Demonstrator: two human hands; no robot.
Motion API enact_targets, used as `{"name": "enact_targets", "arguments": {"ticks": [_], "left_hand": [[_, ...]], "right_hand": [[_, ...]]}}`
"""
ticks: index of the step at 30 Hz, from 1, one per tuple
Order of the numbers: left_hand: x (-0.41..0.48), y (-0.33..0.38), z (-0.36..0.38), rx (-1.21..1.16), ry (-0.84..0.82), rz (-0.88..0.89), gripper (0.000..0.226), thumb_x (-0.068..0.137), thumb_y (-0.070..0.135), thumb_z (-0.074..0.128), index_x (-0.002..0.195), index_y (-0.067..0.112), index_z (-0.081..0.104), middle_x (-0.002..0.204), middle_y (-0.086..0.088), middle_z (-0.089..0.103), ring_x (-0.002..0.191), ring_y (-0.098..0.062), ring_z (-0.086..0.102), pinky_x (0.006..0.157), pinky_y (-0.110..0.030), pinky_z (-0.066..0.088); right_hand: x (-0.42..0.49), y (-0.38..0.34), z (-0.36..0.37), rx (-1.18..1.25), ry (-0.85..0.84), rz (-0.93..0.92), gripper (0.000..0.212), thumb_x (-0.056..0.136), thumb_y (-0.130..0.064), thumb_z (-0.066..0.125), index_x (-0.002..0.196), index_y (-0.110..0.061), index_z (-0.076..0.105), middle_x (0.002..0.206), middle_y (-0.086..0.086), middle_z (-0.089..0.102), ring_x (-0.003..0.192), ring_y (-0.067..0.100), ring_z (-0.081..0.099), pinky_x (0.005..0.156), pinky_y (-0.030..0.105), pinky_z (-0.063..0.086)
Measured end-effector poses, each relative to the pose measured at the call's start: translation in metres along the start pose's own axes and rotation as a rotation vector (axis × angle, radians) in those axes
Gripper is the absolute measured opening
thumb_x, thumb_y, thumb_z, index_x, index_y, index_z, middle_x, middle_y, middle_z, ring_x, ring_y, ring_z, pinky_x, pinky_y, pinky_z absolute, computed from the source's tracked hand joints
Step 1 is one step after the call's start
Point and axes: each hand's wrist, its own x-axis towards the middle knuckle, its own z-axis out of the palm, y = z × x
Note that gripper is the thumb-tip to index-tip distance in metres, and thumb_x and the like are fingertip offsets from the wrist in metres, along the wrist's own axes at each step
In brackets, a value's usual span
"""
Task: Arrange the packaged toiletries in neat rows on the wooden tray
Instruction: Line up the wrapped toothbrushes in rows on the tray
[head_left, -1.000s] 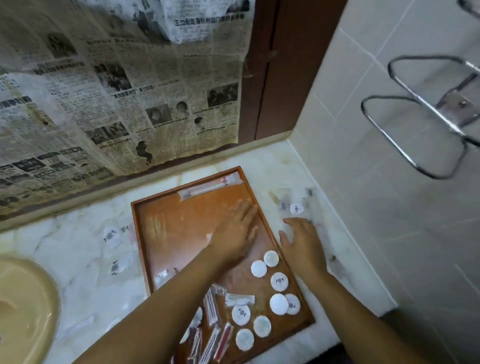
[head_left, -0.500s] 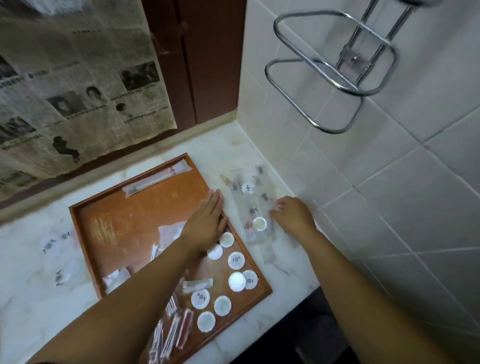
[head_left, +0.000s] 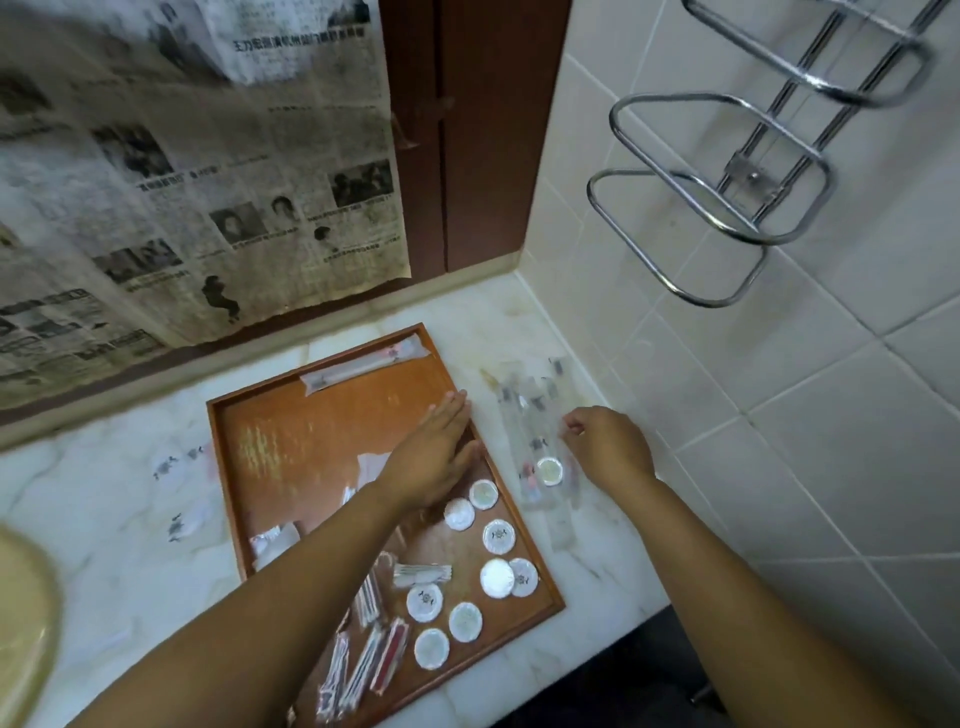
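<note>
Round white packets (head_left: 498, 536) and slim red-striped sachets (head_left: 363, 660) lie loosely at the near end of the wooden tray (head_left: 291, 441). The left hand (head_left: 431, 462) rests flat across its right rim (fingers straight, holding nothing). The right hand (head_left: 608, 447) pinches the clear packets (head_left: 535, 467) lying on the counter (head_left: 104, 519) just beside the tray. One long packet (head_left: 363, 364) lies along the tray's far rim.

Bathroom vanity corner.
A white tiled wall (head_left: 779, 467) at right carries a chrome wire rack (head_left: 698, 208); a pale marble counter (head_left: 78, 493) runs to a cream basin (head_left: 21, 639) at lower left, with packaged toiletries (head_left: 498, 537) on a wooden tray (head_left: 221, 467) mid-frame.
</note>
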Motion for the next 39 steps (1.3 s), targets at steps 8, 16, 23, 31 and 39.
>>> {"name": "enact_targets", "arguments": {"ticks": [8,16,23,31,39], "left_hand": [[-0.044,-0.01,-0.085,-0.85,0.399,-0.575,0.034,0.095,0.045,0.066,0.116,0.02,0.074,0.104,-0.002,0.075,0.084,-0.016,0.069,0.07,-0.023,0.055],[-0.057,-0.074,-0.091,-1.074,0.533,-0.927,0.023,0.087,0.038,0.078,0.083,0.015,0.079,0.064,0.0,0.067,0.063,-0.018,0.054,0.065,-0.031,0.042],[-0.05,-0.11,-0.077,-0.873,0.568,-0.957,0.031,0.097,0.034,0.067,0.083,0.007,0.075,0.076,-0.007,0.071,0.067,-0.016,0.062,0.06,-0.026,0.043],[-0.041,-0.145,-0.047,-0.363,0.568,-0.924,0.034,0.095,0.055,0.058,0.09,0.024,0.072,0.075,0.008,0.07,0.076,-0.016,0.067,0.063,-0.029,0.046],[-0.048,-0.147,-0.042,0.048,0.568,-0.623,0.025,0.095,0.04,0.065,0.101,0.02,0.077,0.093,0.0,0.075,0.083,-0.021,0.065,0.074,-0.036,0.053]], "right_hand": [[0.02,-0.119,0.034,-0.284,0.063,-0.562,0.02,0.095,-0.024,0.058,0.102,-0.027,0.076,0.097,0.003,0.067,0.084,0.03,0.066,0.071,0.034,0.049],[0.054,-0.197,0.084,-0.425,0.118,-0.863,0.011,0.067,-0.012,0.082,0.077,-0.015,0.077,0.075,0.009,0.07,0.071,0.031,0.068,0.066,0.035,0.056],[0.079,-0.188,0.116,-0.363,0.067,-0.796,0.038,0.065,-0.006,0.085,0.102,-0.009,0.075,0.108,0.011,0.072,0.1,0.034,0.066,0.086,0.043,0.058],[0.075,-0.14,0.136,-0.496,0.112,-0.698,0.066,0.075,-0.016,0.086,0.136,-0.003,0.062,0.144,0.015,0.058,0.135,0.038,0.053,0.113,0.042,0.028],[0.077,-0.141,0.136,-0.515,0.054,-0.68,0.065,0.084,-0.028,0.082,0.141,-0.006,0.058,0.15,0.016,0.052,0.143,0.038,0.043,0.119,0.048,0.019]]}}
